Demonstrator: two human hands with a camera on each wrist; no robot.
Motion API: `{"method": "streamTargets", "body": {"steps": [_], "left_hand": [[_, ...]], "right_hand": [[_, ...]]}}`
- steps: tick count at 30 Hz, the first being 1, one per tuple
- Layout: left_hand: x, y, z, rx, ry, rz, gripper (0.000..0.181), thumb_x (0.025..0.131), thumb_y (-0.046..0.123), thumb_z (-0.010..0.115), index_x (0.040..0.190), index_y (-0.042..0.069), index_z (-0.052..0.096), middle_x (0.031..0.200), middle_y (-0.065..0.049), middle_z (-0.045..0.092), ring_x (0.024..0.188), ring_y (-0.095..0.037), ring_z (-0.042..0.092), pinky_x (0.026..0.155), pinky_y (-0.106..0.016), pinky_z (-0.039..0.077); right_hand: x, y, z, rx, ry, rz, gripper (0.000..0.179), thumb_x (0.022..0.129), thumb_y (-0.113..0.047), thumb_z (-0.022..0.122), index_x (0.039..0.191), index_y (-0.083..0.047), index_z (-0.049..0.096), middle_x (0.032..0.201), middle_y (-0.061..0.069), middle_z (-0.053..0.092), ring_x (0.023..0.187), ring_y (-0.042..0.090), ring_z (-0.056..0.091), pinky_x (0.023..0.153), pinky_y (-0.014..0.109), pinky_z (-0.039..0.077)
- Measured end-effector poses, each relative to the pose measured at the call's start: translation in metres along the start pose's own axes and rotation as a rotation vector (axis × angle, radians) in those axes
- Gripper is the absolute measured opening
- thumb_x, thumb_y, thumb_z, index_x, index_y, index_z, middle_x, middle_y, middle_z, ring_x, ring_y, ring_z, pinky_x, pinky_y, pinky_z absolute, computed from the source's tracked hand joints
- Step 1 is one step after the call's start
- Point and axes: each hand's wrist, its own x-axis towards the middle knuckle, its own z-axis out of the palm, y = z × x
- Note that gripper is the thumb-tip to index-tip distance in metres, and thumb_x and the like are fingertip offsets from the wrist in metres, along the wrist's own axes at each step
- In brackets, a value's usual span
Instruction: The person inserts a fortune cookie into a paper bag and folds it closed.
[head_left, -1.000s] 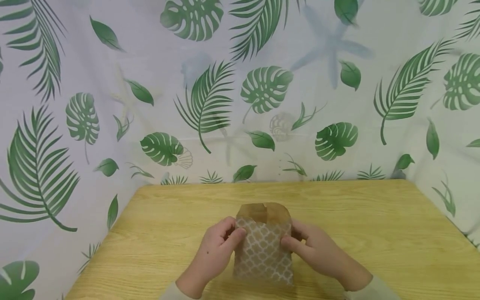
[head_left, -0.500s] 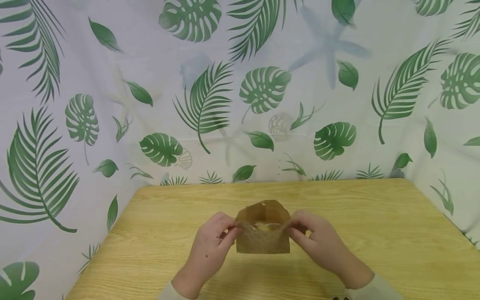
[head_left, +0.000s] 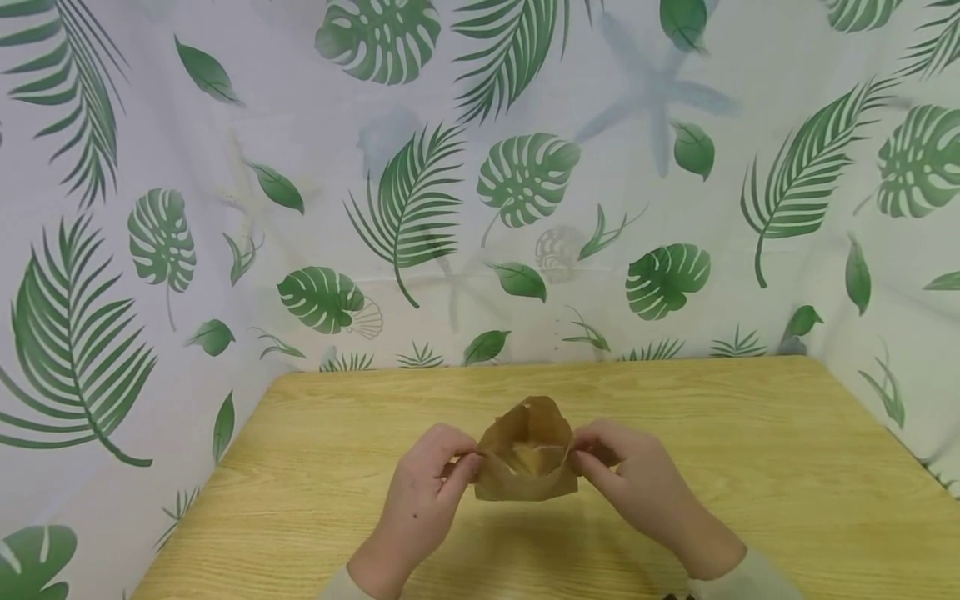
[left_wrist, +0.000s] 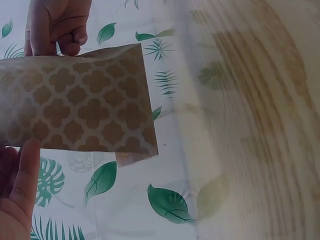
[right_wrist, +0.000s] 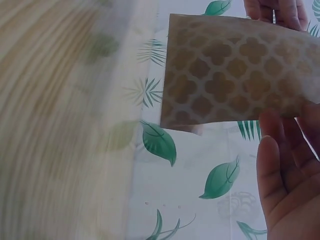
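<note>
A small brown paper bag [head_left: 525, 486] with a white lattice print is held up above the table, its mouth spread and facing the head camera. Down inside it shows something pale yellow [head_left: 531, 458], of a kind I cannot tell. My left hand [head_left: 423, 492] pinches the left edge of the mouth between thumb and fingers. On the opposite edge, my right hand [head_left: 637, 483] pinches in the same way. Both wrist views show the printed front of the bag [left_wrist: 75, 105] stretched between the two hands, with its flat bottom end hanging free.
Below the bag lies a light wood-grain table [head_left: 337, 433], with a shadow under the bag. A white cloth [head_left: 465, 208] printed with green leaves hangs behind the table and along both sides.
The bag has tipped from showing its printed front to showing its mouth, which has spread wider. The pale yellow thing inside has come into sight. Both hands keep their places at the edges.
</note>
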Motion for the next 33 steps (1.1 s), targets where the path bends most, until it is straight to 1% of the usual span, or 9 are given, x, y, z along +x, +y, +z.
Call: {"method": "streamTargets", "body": {"steps": [5,10,14,16,19,23,27,30,33], "left_hand": [[-0.0010,0.0005,0.0017,-0.016,-0.004,-0.053,0.013,0.099,0.004,0.064,0.096,0.017,0.066,0.095,0.010,0.059,0.086,-0.011,0.066,0.071,-0.026,0.059],[-0.0019,0.0003,0.0031,-0.041,-0.014,-0.109,0.012,0.101,0.006,0.061,0.095,0.016,0.064,0.094,0.008,0.058,0.083,-0.013,0.066,0.068,-0.027,0.059],[-0.0009,-0.0011,0.0014,-0.069,-0.022,-0.152,0.010,0.103,0.011,0.058,0.095,0.016,0.061,0.091,0.005,0.058,0.074,-0.014,0.064,0.062,-0.028,0.058],[-0.0007,-0.0020,0.0005,-0.105,-0.048,-0.176,0.011,0.104,0.013,0.057,0.095,0.015,0.060,0.088,0.003,0.058,0.070,-0.014,0.062,0.061,-0.029,0.057],[-0.0005,-0.0022,-0.0001,-0.171,-0.105,-0.202,0.009,0.106,0.015,0.055,0.098,0.013,0.059,0.084,0.001,0.059,0.069,-0.014,0.060,0.062,-0.031,0.056],[0.0004,-0.0012,0.0004,-0.215,-0.130,-0.232,0.010,0.106,0.019,0.055,0.101,0.012,0.059,0.084,0.000,0.061,0.073,-0.015,0.062,0.065,-0.033,0.058],[0.0001,-0.0005,0.0021,-0.183,-0.097,-0.232,0.013,0.105,0.022,0.058,0.096,0.014,0.063,0.086,0.002,0.062,0.074,-0.015,0.062,0.064,-0.034,0.059],[-0.0013,-0.0003,0.0035,-0.157,-0.076,-0.222,0.013,0.104,0.023,0.060,0.093,0.017,0.065,0.087,0.005,0.062,0.074,-0.014,0.061,0.064,-0.032,0.058],[-0.0020,-0.0004,0.0034,-0.113,-0.039,-0.213,0.013,0.104,0.023,0.060,0.092,0.020,0.064,0.085,0.007,0.061,0.071,-0.012,0.060,0.063,-0.029,0.056]], "right_hand": [[-0.0001,-0.0014,-0.0001,0.083,-0.043,0.021,0.015,0.095,-0.012,0.072,0.103,-0.023,0.066,0.089,-0.013,0.068,0.074,0.010,0.066,0.064,0.029,0.055],[0.0009,0.0003,-0.0020,0.099,-0.059,0.037,0.005,0.098,-0.017,0.068,0.098,-0.019,0.063,0.087,-0.011,0.065,0.077,0.010,0.063,0.066,0.029,0.054],[0.0013,0.0009,-0.0051,0.205,-0.075,0.075,0.007,0.102,-0.015,0.062,0.095,-0.014,0.059,0.086,-0.004,0.062,0.079,0.014,0.065,0.070,0.032,0.058],[0.0009,0.0008,-0.0055,0.275,-0.105,0.088,0.009,0.103,-0.012,0.059,0.094,-0.014,0.057,0.084,0.000,0.060,0.077,0.016,0.064,0.069,0.034,0.059],[0.0006,0.0003,-0.0053,0.316,-0.146,0.087,0.009,0.104,-0.010,0.057,0.095,-0.012,0.056,0.083,0.003,0.059,0.072,0.016,0.061,0.065,0.034,0.057],[0.0009,-0.0015,-0.0054,0.315,-0.141,0.119,0.006,0.104,-0.013,0.057,0.099,-0.013,0.059,0.083,0.003,0.060,0.071,0.016,0.059,0.063,0.032,0.056],[0.0013,-0.0028,-0.0047,0.310,-0.142,0.123,0.003,0.103,-0.012,0.059,0.103,-0.014,0.060,0.087,0.003,0.061,0.075,0.016,0.061,0.066,0.032,0.056],[0.0007,-0.0024,-0.0035,0.272,-0.147,0.099,0.004,0.103,-0.012,0.059,0.101,-0.016,0.060,0.089,0.000,0.062,0.076,0.016,0.061,0.066,0.031,0.055],[0.0000,-0.0021,-0.0037,0.223,-0.115,0.093,0.007,0.104,-0.014,0.059,0.098,-0.017,0.060,0.086,-0.003,0.062,0.076,0.013,0.063,0.066,0.031,0.056]]}}
